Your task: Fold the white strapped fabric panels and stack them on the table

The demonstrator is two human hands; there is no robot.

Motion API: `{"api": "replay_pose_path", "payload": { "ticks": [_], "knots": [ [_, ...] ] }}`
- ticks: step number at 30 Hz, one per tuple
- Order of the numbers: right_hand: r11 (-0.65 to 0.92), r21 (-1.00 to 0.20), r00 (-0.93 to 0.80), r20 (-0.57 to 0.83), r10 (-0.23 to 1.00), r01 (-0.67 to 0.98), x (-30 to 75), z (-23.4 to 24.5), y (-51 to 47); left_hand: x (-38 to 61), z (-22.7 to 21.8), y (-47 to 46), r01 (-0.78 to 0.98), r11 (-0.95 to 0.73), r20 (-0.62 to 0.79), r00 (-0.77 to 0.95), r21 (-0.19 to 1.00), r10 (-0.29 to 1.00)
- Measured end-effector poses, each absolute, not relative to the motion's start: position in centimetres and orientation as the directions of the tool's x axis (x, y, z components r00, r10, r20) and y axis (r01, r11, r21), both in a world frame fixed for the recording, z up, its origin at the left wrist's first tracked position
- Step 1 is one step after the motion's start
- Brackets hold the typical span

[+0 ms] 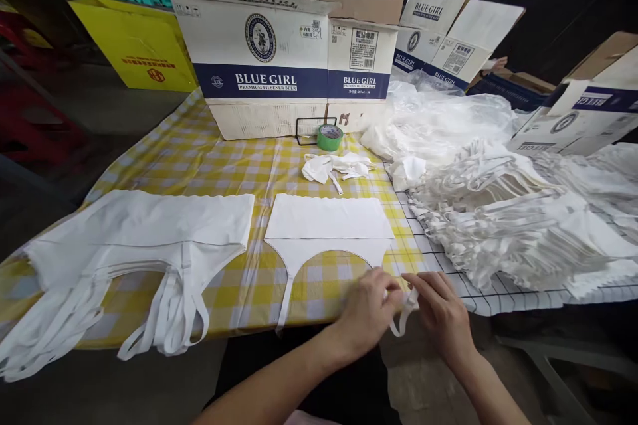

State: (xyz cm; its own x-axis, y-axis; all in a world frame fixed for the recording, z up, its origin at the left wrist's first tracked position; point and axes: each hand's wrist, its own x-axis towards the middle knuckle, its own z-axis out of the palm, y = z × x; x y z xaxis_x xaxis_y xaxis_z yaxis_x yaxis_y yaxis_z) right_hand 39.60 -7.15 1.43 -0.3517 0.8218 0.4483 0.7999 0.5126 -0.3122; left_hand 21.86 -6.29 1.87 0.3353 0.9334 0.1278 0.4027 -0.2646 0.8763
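A white strappy top (329,219) lies flat on the checked tablecloth, its straps towards me. My left hand (366,312) is closed at the garment's right strap, fingers pinched together over it. Just right of it, my right hand (441,315) pinches the same white strap (399,325), which loops down between both hands past the table edge. The exact spot where my fingers grip is partly hidden. To the left rests a stack of similar white tops (144,219), with bundled straps hanging over the front edge.
Behind the top lie loose white garment pieces (339,166) and a roll of green tape (329,137). A large beer carton (264,86) stands at the back. On the right are a big heap of white garments (523,226) and clear plastic bags (443,119). The yellow checked tablecloth (199,166) covers the table.
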Motion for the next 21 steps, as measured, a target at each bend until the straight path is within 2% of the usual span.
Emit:
{"api": "replay_pose_path", "payload": {
  "ticks": [3, 5, 9, 12, 17, 21],
  "knots": [
    [0.444, -0.457, -0.251, 0.423, 0.870, 0.771, 39.4, 1.4, -5.9, 19.4, 0.6, -2.7, 0.610, -0.336, 0.233, 0.244, 0.718, 0.941],
    [0.381, -0.583, -0.165, 0.389, 0.906, 0.717, 38.9, 1.3, -4.8, 17.7, -0.2, 0.1, 0.691, -0.367, 0.258, 0.261, 0.623, 0.930],
    [0.200, -0.835, 0.022, 0.245, 0.969, 0.512, 37.2, 0.5, -1.8, 15.9, -0.8, 4.5, 0.729, -0.520, 0.251, 0.455, 0.445, 0.854],
    [0.100, -0.928, 0.073, 0.135, 0.988, 0.358, 35.7, -0.4, 0.5, 16.0, -1.0, 6.1, 0.701, -0.634, 0.195, 0.607, 0.326, 0.771],
    [0.091, -0.934, -0.006, 0.095, 0.995, 0.345, 34.2, -1.3, 3.1, 16.5, -1.6, 6.7, 0.667, -0.667, 0.192, 0.645, 0.331, 0.740],
    [0.127, -0.901, -0.052, 0.116, 0.992, 0.415, 34.0, -1.8, 4.3, 16.4, -2.1, 7.1, 0.672, -0.601, 0.223, 0.567, 0.433, 0.793]
  ]
}}
